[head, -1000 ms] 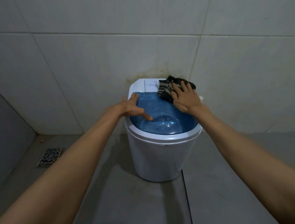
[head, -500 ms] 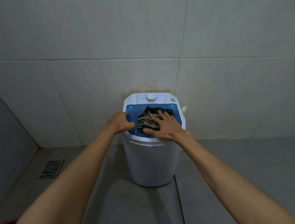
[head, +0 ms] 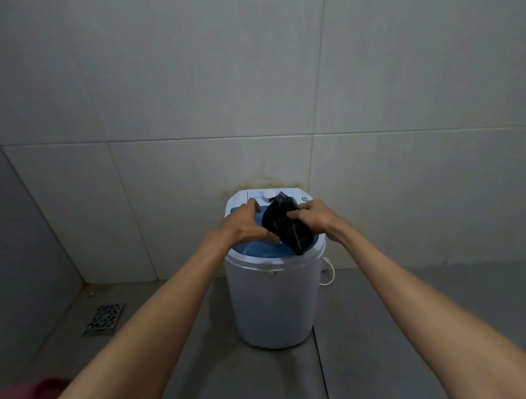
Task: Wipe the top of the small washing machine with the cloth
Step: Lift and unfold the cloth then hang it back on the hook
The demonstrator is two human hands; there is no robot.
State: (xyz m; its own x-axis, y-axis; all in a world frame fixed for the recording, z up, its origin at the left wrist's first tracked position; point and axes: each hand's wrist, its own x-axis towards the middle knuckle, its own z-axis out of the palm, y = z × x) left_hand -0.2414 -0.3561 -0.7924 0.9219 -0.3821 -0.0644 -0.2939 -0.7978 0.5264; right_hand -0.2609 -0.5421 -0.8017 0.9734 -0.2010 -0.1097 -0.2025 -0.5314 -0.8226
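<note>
The small white washing machine point(head: 273, 302) stands on the floor against the tiled wall, with a blue see-through lid point(head: 253, 252) and a white dial panel at the back. A dark striped cloth point(head: 289, 228) hangs bunched just above the lid, its lower end near the lid's front right rim. My right hand point(head: 318, 217) grips the cloth's right side. My left hand point(head: 245, 226) curls its fingers on the cloth's left edge, thumb raised. The cloth and hands hide the middle of the lid.
A metal floor drain point(head: 102, 319) sits in the grey floor to the left. A white cord point(head: 329, 272) loops beside the machine's right side. A brownish stain marks the wall point(head: 263, 180) behind it. The left wall meets the back wall at the corner.
The cloth was pressed flat on the lid under my right hand; now it is lifted off and held between both hands. My left hand left the lid's rim. The view has pulled back.
</note>
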